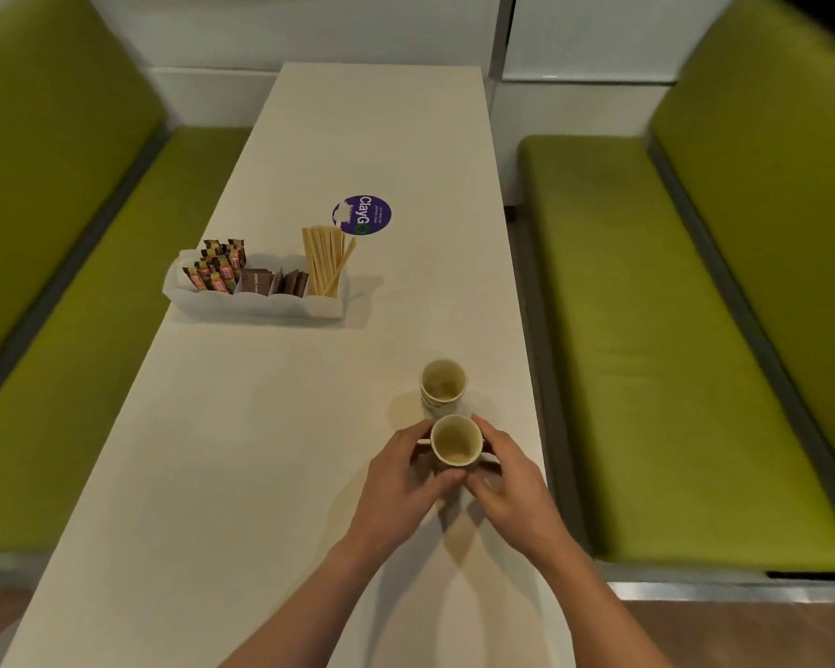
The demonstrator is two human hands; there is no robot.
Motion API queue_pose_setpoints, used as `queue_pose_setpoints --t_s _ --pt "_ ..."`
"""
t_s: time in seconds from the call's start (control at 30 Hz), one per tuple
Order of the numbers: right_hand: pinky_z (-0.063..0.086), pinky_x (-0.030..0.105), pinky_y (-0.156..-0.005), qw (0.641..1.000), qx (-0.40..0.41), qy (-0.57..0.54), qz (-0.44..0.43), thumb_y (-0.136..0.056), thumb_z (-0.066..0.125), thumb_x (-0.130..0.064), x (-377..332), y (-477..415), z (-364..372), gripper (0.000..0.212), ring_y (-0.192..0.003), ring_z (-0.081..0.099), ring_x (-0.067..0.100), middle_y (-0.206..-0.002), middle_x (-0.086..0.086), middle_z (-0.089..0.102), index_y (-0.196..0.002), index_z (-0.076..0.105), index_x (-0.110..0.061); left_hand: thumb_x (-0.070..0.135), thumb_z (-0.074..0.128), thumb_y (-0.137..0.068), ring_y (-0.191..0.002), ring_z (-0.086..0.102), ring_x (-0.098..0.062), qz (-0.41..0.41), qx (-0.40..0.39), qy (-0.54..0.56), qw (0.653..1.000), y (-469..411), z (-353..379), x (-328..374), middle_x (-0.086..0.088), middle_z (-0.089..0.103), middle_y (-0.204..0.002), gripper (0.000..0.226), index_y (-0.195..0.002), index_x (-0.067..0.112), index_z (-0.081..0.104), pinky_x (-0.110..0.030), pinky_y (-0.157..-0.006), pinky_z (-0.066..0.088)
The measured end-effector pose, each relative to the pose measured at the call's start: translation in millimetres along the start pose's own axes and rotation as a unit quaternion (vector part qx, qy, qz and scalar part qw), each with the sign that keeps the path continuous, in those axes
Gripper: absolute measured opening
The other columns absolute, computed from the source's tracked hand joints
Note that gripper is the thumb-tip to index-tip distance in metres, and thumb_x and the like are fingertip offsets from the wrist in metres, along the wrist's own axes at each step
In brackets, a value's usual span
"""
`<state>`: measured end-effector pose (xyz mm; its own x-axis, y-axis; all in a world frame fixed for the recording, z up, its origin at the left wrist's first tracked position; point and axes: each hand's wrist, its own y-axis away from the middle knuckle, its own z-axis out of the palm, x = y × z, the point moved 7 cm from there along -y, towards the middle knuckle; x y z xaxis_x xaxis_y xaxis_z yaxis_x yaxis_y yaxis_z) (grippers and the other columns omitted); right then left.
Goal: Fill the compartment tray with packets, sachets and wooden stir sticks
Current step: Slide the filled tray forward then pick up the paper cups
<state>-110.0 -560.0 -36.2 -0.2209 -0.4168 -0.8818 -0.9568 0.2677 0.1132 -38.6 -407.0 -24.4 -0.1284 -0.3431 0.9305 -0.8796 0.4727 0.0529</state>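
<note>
A white compartment tray [261,305] stands on the left part of the long white table [271,450]. Its left section holds several brown and orange packets [219,267], the middle holds dark brown sachets [273,283], and the right holds a bunch of upright wooden stir sticks [326,258]. Nearer me, my left hand [398,474] and my right hand [502,470] curl round an empty paper cup [454,442] from both sides. A second empty paper cup [443,385] stands just behind it.
A round purple sticker [363,214] lies on the table behind the tray. Green cushioned benches [647,330] flank the table on both sides, with another [59,330] on the left. A white wall closes the far end.
</note>
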Motion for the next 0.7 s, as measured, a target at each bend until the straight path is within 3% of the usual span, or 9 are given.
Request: queue_pose_setpoints --t_s 0.1,0.23,0.4,0.57,0.7 --pt "0.050 0.029 -0.105 0.998 -0.017 0.043 -0.042 -0.094 0.072 -0.033 -19.9 4.8 -10.5 0.064 -0.127 0.054 0.000 -0.140 -0.028 0.051 -0.147 0.039 -0.049 0.044 0.083 -0.080 -0.114 0.063 -0.004 0.026 -0.003 -0.014 1.000 7.1 -14.1 20.6 0.024 0.064 -0.124 0.054 -0.127 0.043 0.057 -0.031 -0.099 0.052" --pt "0.046 0.016 -0.100 0.992 -0.017 0.069 -0.101 -0.091 0.075 -0.037 -69.1 -6.2 -22.4 0.068 -0.124 0.055 0.000 -0.138 -0.029 0.051 -0.148 0.039 -0.045 0.043 0.085 -0.079 -0.115 0.064 -0.006 0.089 -0.025 -0.037 0.995 -4.3 -47.3 56.0 0.023 0.062 -0.128 0.064 -0.136 0.036 0.054 -0.025 -0.099 0.051" --pt "0.049 0.028 -0.103 0.991 0.003 0.087 -0.104 -0.088 0.077 -0.037 -116.1 -69.5 -20.2 0.066 -0.121 0.057 0.000 -0.138 -0.023 0.057 -0.144 0.042 -0.043 0.039 0.085 -0.080 -0.111 0.064 -0.004 0.144 -0.041 -0.093 0.984 -67.1 -95.8 81.6 0.017 0.059 -0.128 0.068 -0.139 0.029 0.054 -0.020 -0.092 0.053" --pt "0.053 0.036 -0.100 0.991 0.021 0.107 -0.078 -0.087 0.079 -0.043 -133.5 -159.9 4.7 0.069 -0.114 0.061 0.006 -0.137 -0.019 0.059 -0.144 0.042 -0.037 0.030 0.087 -0.077 -0.109 0.062 -0.002 0.112 -0.050 -0.121 0.985 -155.7 -132.3 65.4 0.009 0.059 -0.129 0.069 -0.138 0.026 0.056 -0.022 -0.090 0.056" --pt "0.054 0.037 -0.094 0.993 0.014 0.102 -0.049 -0.085 0.080 -0.039 -131.9 -216.0 26.4 0.062 -0.103 0.060 0.005 -0.120 -0.024 0.058 -0.137 0.047 -0.034 0.027 0.086 -0.076 -0.108 0.062 -0.009 0.092 -0.061 -0.178 0.978 -212.1 -148.3 43.3 0.006 0.063 -0.128 0.069 -0.138 0.021 0.056 -0.028 -0.092 0.053"
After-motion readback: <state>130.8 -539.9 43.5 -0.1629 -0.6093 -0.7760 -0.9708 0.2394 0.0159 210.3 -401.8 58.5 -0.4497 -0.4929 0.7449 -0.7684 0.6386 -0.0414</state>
